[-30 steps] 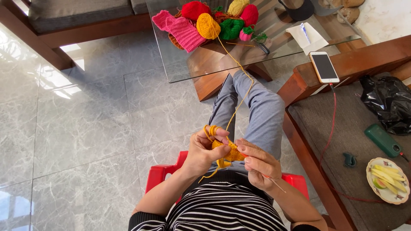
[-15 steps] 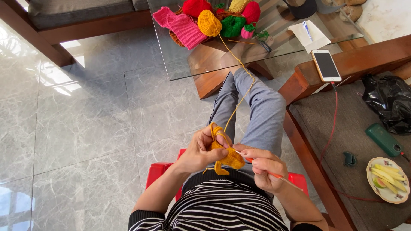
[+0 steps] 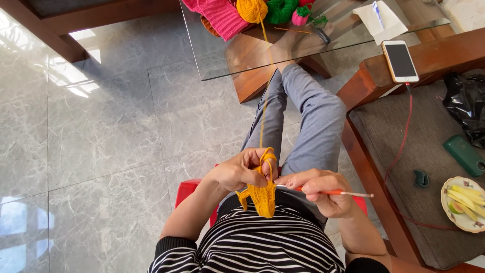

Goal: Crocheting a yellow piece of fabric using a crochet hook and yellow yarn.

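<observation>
My left hand (image 3: 240,169) pinches the top of a small orange crocheted piece (image 3: 261,196), with orange yarn (image 3: 262,101) looped over its fingers. That strand runs up over my legs to an orange yarn ball (image 3: 251,8) on the glass table (image 3: 212,55). My right hand (image 3: 323,191) grips a crochet hook (image 3: 339,192) with an orange handle, its metal tip pointing into the piece. Both hands sit close together above my lap, just over my striped shirt.
Pink knitted fabric (image 3: 217,15) and green yarn (image 3: 280,10) lie on the table with a folded paper (image 3: 379,20). A phone (image 3: 399,60) rests on the wooden bench arm with a red cable. On the bench lie a black bag (image 3: 465,101), a green case (image 3: 464,154) and a plate of fruit slices (image 3: 462,202).
The view has tilted down and shifted, so the table sits higher in the frame. My right hand has pulled the hook rightwards, and the orange piece now hangs lower between my hands.
</observation>
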